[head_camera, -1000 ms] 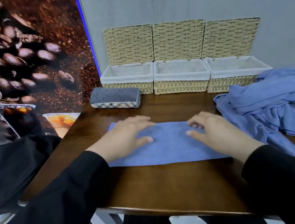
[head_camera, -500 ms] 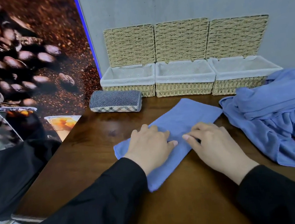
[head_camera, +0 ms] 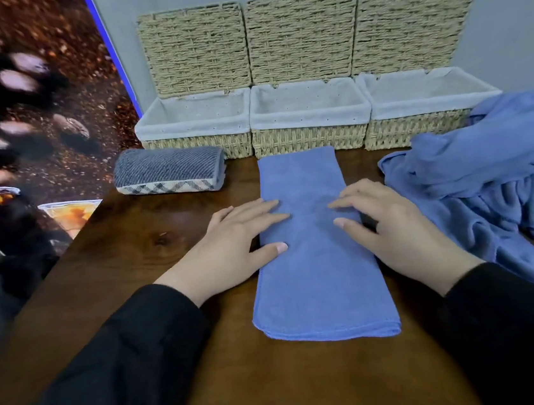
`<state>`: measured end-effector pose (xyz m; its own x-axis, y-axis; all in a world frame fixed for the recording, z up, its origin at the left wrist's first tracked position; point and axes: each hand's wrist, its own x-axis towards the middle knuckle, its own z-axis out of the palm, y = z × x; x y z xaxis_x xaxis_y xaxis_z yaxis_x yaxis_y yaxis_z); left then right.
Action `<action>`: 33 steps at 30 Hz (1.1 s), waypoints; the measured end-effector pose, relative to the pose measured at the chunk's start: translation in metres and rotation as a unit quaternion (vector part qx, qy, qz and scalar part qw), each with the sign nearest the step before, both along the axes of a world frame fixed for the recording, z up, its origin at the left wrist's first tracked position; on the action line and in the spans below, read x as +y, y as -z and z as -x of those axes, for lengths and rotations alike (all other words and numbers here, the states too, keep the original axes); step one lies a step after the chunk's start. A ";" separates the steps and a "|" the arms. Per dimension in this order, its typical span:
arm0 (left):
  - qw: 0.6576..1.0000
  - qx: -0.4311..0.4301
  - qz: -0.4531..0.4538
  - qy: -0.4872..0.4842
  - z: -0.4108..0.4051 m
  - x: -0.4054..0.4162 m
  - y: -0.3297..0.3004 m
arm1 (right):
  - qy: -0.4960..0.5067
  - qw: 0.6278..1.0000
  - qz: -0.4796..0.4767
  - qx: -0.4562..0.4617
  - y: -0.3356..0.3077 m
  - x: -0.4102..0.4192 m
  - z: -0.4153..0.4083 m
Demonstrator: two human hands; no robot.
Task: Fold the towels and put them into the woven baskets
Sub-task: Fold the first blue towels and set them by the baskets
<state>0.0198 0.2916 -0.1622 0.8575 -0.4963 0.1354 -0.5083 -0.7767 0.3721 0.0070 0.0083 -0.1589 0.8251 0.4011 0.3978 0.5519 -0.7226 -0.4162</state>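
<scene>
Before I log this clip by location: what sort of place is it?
Probably a café or shop corner set up for towel folding, though that is uncertain: a large coffee-bean poster beside a dark wooden table, with three lined woven baskets against a plain grey wall.

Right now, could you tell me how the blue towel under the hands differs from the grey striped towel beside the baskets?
The blue towel is plain and folded into a long flat strip; the grey striped towel is patterned and folded into a thick, compact bundle. The blue one lies lengthwise away from the person, the grey one crosswise. Both lie on the table, outside the baskets.
</scene>
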 end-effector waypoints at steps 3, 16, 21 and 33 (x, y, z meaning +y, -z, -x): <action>0.999 0.040 0.002 0.020 0.002 0.007 -0.001 | -0.081 0.996 0.033 0.022 -0.003 -0.002 0.016; 0.996 0.083 -0.040 -0.008 0.006 0.001 -0.009 | -0.162 0.980 0.098 0.065 0.005 -0.042 0.065; 0.997 0.065 -0.041 -0.004 0.008 0.000 -0.008 | -0.155 0.978 0.132 -0.055 0.006 -0.018 0.050; 0.933 0.189 0.304 0.025 0.023 -0.007 -0.020 | 0.092 0.952 -0.264 0.127 -0.020 0.026 0.017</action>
